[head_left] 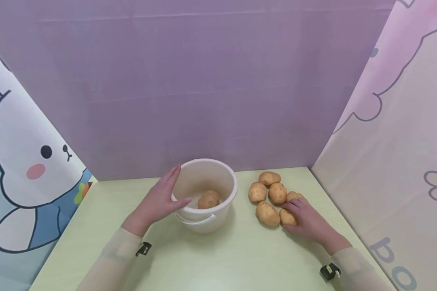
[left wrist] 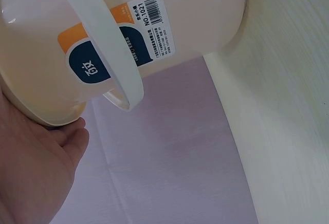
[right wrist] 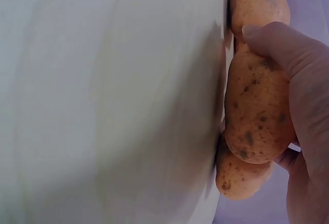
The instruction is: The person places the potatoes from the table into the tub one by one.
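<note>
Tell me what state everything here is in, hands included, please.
Bucket: upright, open-topped
Bucket handle: swung down
Sticker: stuck to the bucket
Potato in the bucket: unpeeled
Five loose potatoes: unpeeled, clustered outside the bucket
Left hand: touching the bucket
Right hand: gripping one potato
Gripped potato: unpeeled, dark-spotted

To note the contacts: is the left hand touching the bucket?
Touching: the left wrist view shows the left hand against the bucket, at its rim.
</note>
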The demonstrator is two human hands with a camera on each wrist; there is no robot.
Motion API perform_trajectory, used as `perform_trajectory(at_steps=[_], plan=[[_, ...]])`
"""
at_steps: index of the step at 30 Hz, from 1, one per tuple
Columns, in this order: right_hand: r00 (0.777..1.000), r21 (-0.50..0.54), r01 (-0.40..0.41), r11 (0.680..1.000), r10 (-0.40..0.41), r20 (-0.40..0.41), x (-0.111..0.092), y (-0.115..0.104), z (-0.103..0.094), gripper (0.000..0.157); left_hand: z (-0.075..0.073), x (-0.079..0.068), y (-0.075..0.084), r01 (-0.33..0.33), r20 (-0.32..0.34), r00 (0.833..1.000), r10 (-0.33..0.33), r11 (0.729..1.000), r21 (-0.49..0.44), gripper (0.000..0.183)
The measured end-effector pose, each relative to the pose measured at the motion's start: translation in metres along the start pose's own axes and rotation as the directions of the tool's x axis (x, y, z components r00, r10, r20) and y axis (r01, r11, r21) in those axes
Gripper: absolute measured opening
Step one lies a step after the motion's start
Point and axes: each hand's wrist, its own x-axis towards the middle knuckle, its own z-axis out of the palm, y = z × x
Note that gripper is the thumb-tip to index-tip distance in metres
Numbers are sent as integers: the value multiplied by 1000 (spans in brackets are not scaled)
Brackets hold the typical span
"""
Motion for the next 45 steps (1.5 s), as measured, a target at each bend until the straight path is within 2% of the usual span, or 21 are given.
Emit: perform_trajectory(at_steps=[11, 22, 35, 45], plan=[[1000, 40, -11, 999, 13, -29, 6, -3, -10, 55, 0, 1, 0, -9, -4, 1000, 9, 1000, -9, 115], [997, 149, -55, 987, 63, -46, 19, -12, -22, 54, -2, 0, 1, -12, -8, 1000, 12, 1000, -11, 114], [995, 340, -60, 938, 82, -51, 49, -23, -36, 53, -3, -2, 5, 2, -4, 1000, -3, 1000, -15, 113], [988, 447, -144, 883, 157, 9, 73, -38, -43, 51, -2, -2, 5, 19, 2, 1000, -19, 999, -28, 114]])
